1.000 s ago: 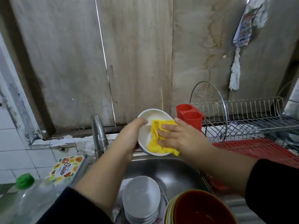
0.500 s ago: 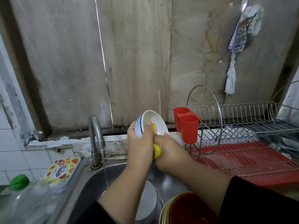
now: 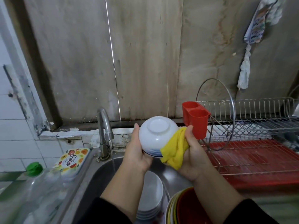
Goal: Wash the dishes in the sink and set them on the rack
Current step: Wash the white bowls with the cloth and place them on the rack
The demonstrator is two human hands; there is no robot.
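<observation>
A white bowl (image 3: 157, 136) with a blue rim line is held above the steel sink (image 3: 93, 177), its base turned toward me. My left hand (image 3: 137, 152) grips it from the left side. My right hand (image 3: 192, 152) holds a yellow cloth (image 3: 175, 149) against the bowl's right lower side. In the sink below sit a stack of white bowls (image 3: 151, 199) and a stack of coloured bowls (image 3: 186, 209) with a red one on top. The wire dish rack (image 3: 252, 125) stands at the right over a red drip tray (image 3: 258, 159).
The tap (image 3: 104, 126) left of the bowl runs a thin stream of water. A red cutlery holder (image 3: 196, 120) hangs on the rack's left end, close to my right hand. A patterned box (image 3: 72, 160) and a green-capped bottle (image 3: 34, 178) stand on the left counter.
The bowl has been turned over so its base faces me instead of its inside. The cloth has moved from the inside to the outer right side. The view has shifted a little.
</observation>
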